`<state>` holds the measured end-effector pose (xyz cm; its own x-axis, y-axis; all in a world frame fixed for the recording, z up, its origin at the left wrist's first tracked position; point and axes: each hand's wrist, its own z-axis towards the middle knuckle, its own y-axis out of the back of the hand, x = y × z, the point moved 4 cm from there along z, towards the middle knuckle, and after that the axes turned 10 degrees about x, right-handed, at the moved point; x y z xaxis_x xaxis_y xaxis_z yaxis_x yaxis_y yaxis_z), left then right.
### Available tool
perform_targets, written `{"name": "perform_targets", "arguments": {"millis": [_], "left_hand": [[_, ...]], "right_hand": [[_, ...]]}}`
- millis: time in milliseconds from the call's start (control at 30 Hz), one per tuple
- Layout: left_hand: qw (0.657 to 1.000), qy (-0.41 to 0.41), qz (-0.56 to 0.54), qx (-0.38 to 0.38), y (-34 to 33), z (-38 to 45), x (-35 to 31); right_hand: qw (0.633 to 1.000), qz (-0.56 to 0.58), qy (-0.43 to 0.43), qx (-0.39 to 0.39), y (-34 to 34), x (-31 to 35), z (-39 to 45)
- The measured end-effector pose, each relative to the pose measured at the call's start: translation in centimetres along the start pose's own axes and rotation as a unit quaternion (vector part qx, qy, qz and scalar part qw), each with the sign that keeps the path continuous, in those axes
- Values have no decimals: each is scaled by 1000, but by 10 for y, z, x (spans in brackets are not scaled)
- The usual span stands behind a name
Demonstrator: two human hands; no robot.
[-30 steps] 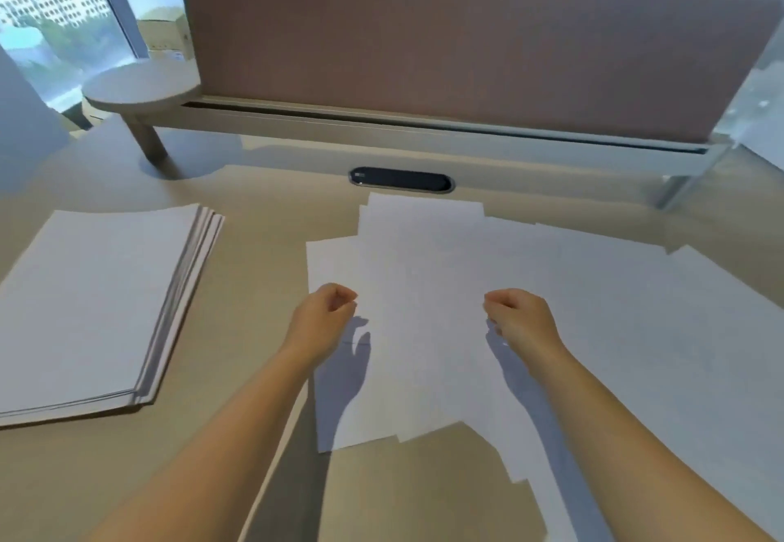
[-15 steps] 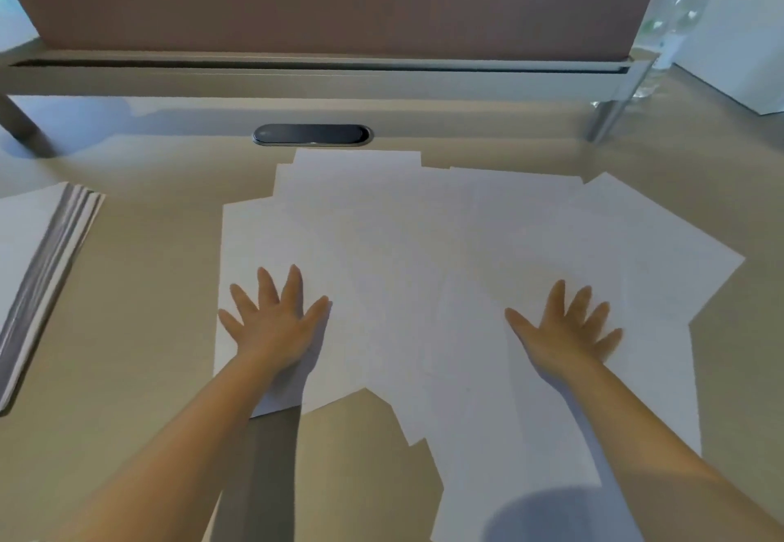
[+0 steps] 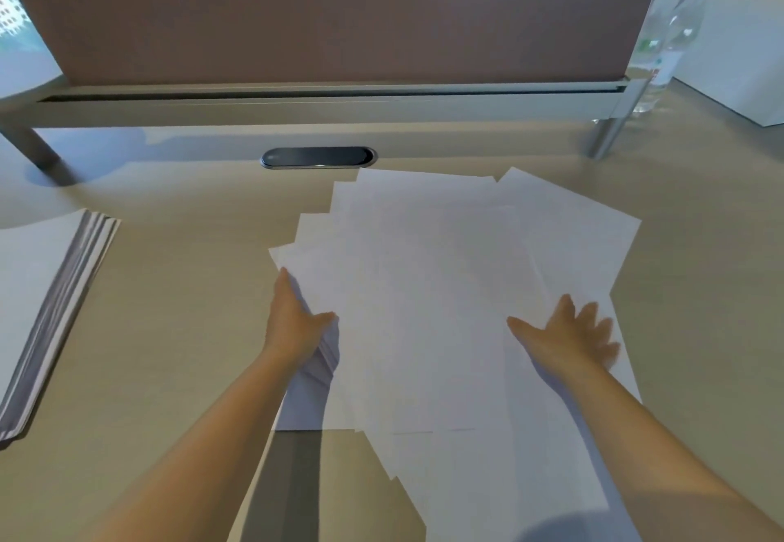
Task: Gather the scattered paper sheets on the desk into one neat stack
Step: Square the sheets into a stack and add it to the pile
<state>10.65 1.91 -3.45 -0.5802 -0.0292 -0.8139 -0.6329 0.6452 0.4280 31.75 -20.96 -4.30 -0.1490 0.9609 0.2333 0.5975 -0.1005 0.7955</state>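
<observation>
The loose paper sheets (image 3: pixel 445 308) are lying fanned and overlapping on the desk (image 3: pixel 178 308), their far corner sitting just in front of the oval cable grommet (image 3: pixel 317 157) and spreading from there toward the person. The left hand (image 3: pixel 297 321) is pressing against the left edge of the sheets, nearer the person than the grommet, with the thumb lying on top of the paper and the other fingers tucked at or under the edge, so it is gripping the sheets' side; how many sheets it is catching cannot be told. The right hand (image 3: pixel 568 338) is resting flat on the sheets, to the right of the grommet and closer to the person, fingers spread apart and holding nothing; it is blurred. A separate paper stack (image 3: pixel 38 300) is lying well to the left of the grommet. Behind the grommet a divider panel (image 3: pixel 339 11) is standing on its rail, with clear bottles (image 3: pixel 666 32) at its right end
</observation>
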Motion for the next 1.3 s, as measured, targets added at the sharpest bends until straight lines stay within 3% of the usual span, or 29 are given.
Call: {"name": "perform_targets", "arguments": {"millis": [67, 133, 300, 433, 633, 800, 933, 1133, 1300], "left_hand": [[997, 17, -69, -42, 1, 1, -1], [996, 27, -64, -58, 1, 3, 0], [996, 37, -81, 13, -17, -2, 2], [993, 49, -93, 44, -22, -1, 1], [984, 78, -151, 50, -18, -2, 12], [976, 58, -185, 99, -17, -5, 8], [970, 62, -226, 64, -12, -3, 10], [978, 97, -175, 55, -7, -6, 17], [983, 94, -154, 43, -13, -7, 18]], "right_hand": [[1000, 2, 20, -3, 1, 1, -3], [998, 5, 64, -13, 4, 8, -7], [986, 48, 156, 23, 2, 32, -20], [949, 206, 213, 103, -6, 43, -23], [940, 302, 153, 36, -4, 32, -14], [891, 427, 118, 104, -14, 44, -11], [935, 335, 100, 61, -11, 44, -11], [994, 103, 29, 18, 9, 18, -19], [989, 138, 51, 11, 1, 14, -20]]}}
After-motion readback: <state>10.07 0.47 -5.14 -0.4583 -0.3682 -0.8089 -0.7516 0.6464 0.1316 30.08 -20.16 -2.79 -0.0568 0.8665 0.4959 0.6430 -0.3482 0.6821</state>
